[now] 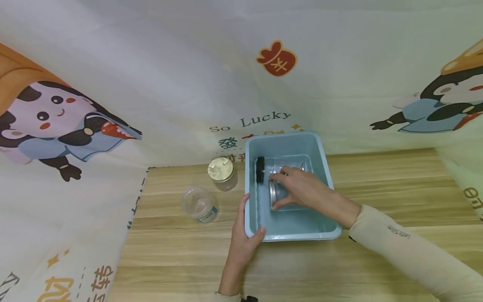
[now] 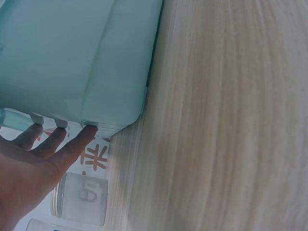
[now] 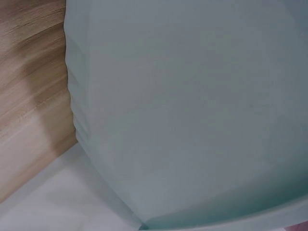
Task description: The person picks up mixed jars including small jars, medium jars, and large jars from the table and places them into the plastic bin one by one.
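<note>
A light blue plastic bin stands on a wooden table. Two clear jars lie on their sides inside it. One has a black lid. The other has a silver lid, and my right hand grips it from above with curled fingers. My left hand holds the bin's near left corner, thumb hooked over the rim and fingers along the outer wall. In the left wrist view those fingers reach up under the bin's lip. The right wrist view shows only the bin's wall.
Left of the bin stand a jar with a pale gold lid and an open clear jar with a label. A printed cloth hangs behind and to the left of the table. Bare wood lies right of and in front of the bin.
</note>
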A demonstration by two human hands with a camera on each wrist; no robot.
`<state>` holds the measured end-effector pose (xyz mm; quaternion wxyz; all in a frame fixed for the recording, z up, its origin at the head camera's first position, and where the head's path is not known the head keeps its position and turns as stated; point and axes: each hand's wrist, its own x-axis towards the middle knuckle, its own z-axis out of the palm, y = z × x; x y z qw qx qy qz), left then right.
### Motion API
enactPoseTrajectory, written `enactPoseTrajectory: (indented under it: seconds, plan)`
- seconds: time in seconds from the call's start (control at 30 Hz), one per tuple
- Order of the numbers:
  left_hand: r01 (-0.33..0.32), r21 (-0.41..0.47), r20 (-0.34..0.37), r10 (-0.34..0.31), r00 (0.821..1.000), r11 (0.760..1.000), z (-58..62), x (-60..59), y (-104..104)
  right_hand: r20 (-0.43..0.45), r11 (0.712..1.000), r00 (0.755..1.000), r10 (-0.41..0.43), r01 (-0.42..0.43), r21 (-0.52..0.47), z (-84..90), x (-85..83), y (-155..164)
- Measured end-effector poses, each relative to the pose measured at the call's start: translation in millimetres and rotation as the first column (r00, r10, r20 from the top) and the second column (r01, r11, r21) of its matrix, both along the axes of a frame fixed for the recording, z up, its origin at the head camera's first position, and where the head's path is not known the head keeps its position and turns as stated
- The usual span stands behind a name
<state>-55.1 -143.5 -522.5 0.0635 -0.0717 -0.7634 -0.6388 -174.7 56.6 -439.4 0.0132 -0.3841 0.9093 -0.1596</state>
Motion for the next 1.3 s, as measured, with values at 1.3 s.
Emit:
enactPoseTrajectory:
  seconds: [1.3]
  plan:
    - [0.111, 0.019, 0.125, -0.113, 0.986, 0.994, 10.1, -2.8, -13.5, -0.132, 0.989, 0.991, 0.007, -0.026, -0.143, -0.5, -1.6, 22.1]
